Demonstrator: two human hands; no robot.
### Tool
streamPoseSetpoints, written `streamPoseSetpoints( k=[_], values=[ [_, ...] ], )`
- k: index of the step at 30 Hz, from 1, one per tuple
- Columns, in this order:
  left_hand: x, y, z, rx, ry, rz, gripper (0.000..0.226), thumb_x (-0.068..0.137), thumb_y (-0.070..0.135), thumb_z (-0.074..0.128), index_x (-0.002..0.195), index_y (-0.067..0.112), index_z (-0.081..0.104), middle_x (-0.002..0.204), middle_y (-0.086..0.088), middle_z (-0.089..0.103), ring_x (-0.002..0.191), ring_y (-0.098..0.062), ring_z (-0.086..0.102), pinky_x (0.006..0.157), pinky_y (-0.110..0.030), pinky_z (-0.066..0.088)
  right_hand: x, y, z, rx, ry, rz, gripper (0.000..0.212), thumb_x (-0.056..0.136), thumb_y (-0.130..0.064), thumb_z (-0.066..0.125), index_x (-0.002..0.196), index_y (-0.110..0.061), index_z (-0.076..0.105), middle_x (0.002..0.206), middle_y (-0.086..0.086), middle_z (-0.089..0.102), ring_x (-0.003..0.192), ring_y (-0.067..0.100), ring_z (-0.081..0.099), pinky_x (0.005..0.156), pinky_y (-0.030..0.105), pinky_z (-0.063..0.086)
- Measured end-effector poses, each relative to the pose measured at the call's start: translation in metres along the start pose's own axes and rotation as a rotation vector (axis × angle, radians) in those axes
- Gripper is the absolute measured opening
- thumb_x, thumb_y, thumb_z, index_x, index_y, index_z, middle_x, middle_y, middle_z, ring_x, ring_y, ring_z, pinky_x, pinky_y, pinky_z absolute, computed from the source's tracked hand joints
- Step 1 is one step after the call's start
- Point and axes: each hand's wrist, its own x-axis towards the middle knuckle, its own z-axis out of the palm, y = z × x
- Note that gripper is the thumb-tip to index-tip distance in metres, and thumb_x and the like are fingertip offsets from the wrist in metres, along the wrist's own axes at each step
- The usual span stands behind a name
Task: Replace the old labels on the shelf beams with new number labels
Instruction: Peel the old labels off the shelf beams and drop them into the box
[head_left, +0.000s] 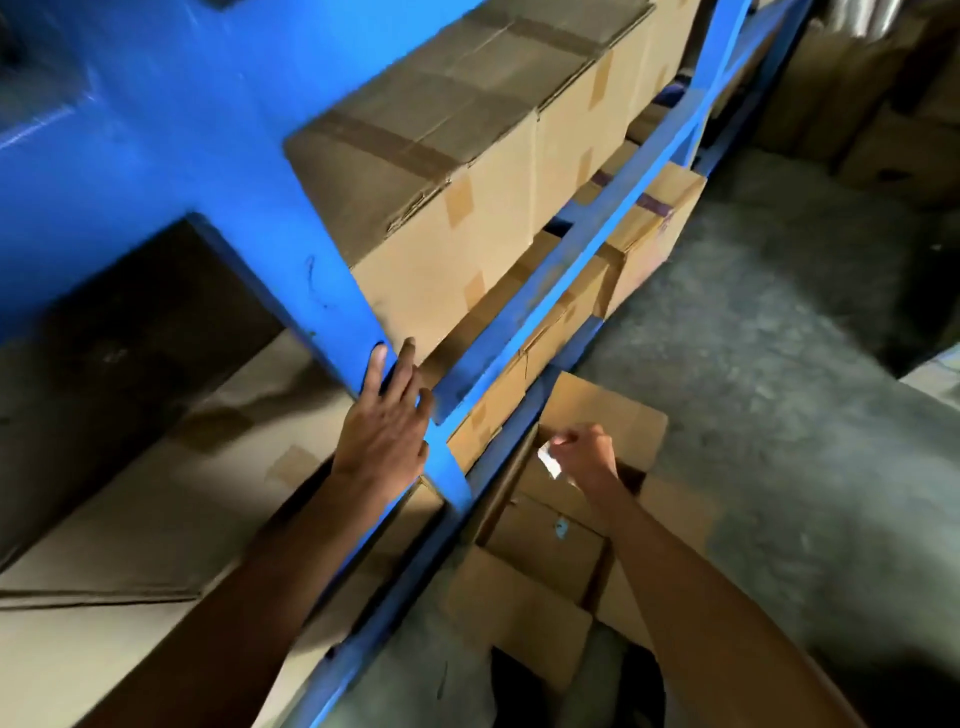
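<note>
A blue metal shelf rack fills the left and middle of the head view. My left hand (387, 415) lies flat with fingers spread against the blue upright post (311, 291), where a blue shelf beam (545, 291) meets it. My right hand (584, 451) hovers to the right, over an open cardboard box, fingers pinched on a small white label (549, 461). No label is visible on the beam where my left hand rests.
Taped cardboard boxes (467, 171) fill the shelves behind the beams. An open cardboard box (561, 525) sits on the grey concrete floor (779, 389) under my right hand. Flat cardboard (156, 519) lies on the lower left shelf. More boxes stand at the far right.
</note>
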Motion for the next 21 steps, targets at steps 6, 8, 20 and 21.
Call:
streamPoseSetpoints(
  k=[6,8,20,21],
  values=[
    [0.003,-0.003,0.006,-0.003,0.026,0.045,0.051,0.071,0.044,0.060,0.110,0.011,0.059,0.131,-0.017,0.053,0.140,-0.033,0.022,0.108,-0.058,-0.021,0.013,0.014,-0.013,0.073,0.060,0.040,0.010,0.078,-0.009,0.062,0.073,-0.007,0.070,0.079,0.015,0.070,0.066,0.031,0.067,0.063,0.042,0.059],
    [0.002,-0.004,0.005,-0.013,0.019,0.051,0.049,0.070,0.044,0.061,0.107,0.011,0.060,0.130,-0.018,0.053,0.140,-0.034,0.022,0.109,-0.058,-0.019,0.008,0.018,-0.020,0.061,0.072,0.043,0.012,0.079,-0.010,0.061,0.080,-0.006,0.071,0.084,0.016,0.071,0.067,0.025,0.064,0.051,0.025,0.051],
    [0.015,0.113,-0.069,-0.482,0.105,0.328,0.046,0.082,0.040,0.051,0.121,0.017,0.056,0.142,-0.014,0.042,0.143,-0.028,0.016,0.112,-0.054,-0.015,-0.096,0.094,-0.127,-0.018,0.218,0.027,0.026,0.082,-0.014,0.056,0.056,-0.015,0.059,0.066,0.014,0.057,0.068,0.019,0.056,0.063,0.028,0.042],
    [0.015,0.133,-0.085,-0.529,0.141,0.378,0.047,0.083,0.039,0.050,0.124,0.017,0.054,0.143,-0.013,0.041,0.143,-0.027,0.014,0.114,-0.052,-0.013,-0.109,0.104,-0.143,-0.037,0.263,0.030,0.024,0.081,-0.014,0.056,0.058,-0.013,0.060,0.068,0.017,0.059,0.070,0.023,0.060,0.064,0.030,0.045]
  ],
)
